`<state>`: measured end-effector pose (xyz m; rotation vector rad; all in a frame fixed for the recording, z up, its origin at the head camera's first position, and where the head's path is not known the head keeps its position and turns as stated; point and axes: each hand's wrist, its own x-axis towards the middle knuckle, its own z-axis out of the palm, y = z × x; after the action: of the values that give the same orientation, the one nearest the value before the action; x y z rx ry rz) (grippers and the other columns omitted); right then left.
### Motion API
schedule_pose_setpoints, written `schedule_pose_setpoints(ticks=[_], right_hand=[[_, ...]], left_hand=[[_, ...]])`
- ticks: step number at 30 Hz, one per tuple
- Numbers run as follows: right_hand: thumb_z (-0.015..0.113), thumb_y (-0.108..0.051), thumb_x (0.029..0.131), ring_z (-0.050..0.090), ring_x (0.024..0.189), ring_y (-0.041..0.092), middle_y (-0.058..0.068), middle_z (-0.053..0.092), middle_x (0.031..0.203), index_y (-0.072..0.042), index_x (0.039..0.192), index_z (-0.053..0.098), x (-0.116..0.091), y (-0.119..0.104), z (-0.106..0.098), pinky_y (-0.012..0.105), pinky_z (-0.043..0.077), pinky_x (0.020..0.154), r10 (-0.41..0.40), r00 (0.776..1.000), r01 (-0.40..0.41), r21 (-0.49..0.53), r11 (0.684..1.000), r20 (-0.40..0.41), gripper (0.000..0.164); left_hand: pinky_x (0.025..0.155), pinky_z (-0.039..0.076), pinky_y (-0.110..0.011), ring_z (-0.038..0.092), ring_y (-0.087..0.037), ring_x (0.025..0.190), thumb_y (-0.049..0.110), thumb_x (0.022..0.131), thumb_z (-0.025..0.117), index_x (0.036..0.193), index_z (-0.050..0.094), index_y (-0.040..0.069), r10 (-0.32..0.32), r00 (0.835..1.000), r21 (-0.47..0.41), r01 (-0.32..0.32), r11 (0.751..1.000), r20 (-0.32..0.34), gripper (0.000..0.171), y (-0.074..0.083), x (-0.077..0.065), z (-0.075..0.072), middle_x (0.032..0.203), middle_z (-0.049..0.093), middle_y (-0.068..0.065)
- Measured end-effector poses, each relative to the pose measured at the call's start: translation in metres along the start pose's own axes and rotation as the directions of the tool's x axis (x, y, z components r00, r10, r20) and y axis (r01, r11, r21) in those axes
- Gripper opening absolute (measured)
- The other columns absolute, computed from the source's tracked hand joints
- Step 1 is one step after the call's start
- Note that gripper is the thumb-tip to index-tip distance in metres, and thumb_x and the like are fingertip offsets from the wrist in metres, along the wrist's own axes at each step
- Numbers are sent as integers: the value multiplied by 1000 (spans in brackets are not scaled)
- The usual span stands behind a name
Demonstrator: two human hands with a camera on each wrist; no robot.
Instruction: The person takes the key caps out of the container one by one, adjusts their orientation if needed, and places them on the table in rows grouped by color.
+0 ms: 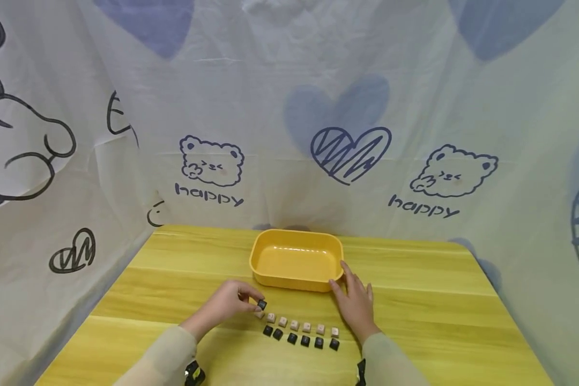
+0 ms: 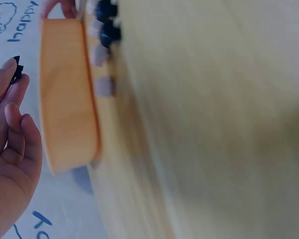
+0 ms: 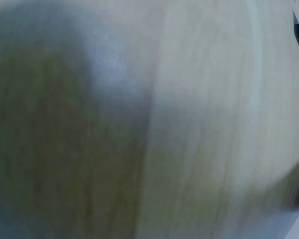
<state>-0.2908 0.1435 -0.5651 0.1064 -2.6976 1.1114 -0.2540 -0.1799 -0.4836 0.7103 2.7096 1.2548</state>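
My left hand (image 1: 229, 300) pinches a small black keycap (image 1: 262, 304) between thumb and fingertips, just above the left end of a row of pale keycaps (image 1: 294, 325). In the left wrist view that black keycap (image 2: 18, 69) stands up between the thumb and index finger, the other fingers loosely bent. Nearer to me lies a row of several black keycaps (image 1: 292, 339). My right hand (image 1: 357, 305) rests at the near right corner of a yellow plastic bin (image 1: 289, 282), its thumb at the front wall and its fingers extended along the right side.
The bin stands near the far edge of the yellow wood-grain table (image 1: 439, 321), its inside bare. Behind the table hangs a white cloth (image 1: 280, 177) printed with hearts and bears. Mostly blurred tabletop (image 3: 149, 124) fills the right wrist view.
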Motion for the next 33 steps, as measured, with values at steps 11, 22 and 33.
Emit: schedule_pose_setpoints(ticks=[11, 22, 33], right_hand=[[42, -62, 96, 33, 138, 37, 10, 41, 150, -30, 156, 22, -2, 2, -1, 59, -5, 112, 3, 1000, -3, 2, 1000, -2, 70], [42, -62, 96, 34, 137, 37, 10, 42, 149, -30, 155, 24, -1, 0, 0, 60, -4, 111, -22, 1000, 22, 16, 1000, -14, 70], [42, -62, 96, 33, 138, 37, 8, 40, 151, -31, 155, 23, 0, 1, -1, 60, -4, 111, -9, 1000, 9, 18, 1000, -14, 69]], left_hand=[[61, 46, -26, 55, -6, 70, 15, 78, 82, 91, 79, 17, -30, 996, 68, 25, 997, 79, 13, -26, -9, 8, 89, 71, 8], [60, 52, -25, 62, -11, 69, 2, 74, 81, 88, 76, 8, -77, 985, 16, 75, 997, 153, 16, -34, -12, 17, 77, 68, 5], [58, 47, -24, 57, -9, 65, -2, 73, 81, 84, 74, 9, -65, 982, 45, 58, 997, 176, 17, -33, -7, 20, 71, 64, 7]])
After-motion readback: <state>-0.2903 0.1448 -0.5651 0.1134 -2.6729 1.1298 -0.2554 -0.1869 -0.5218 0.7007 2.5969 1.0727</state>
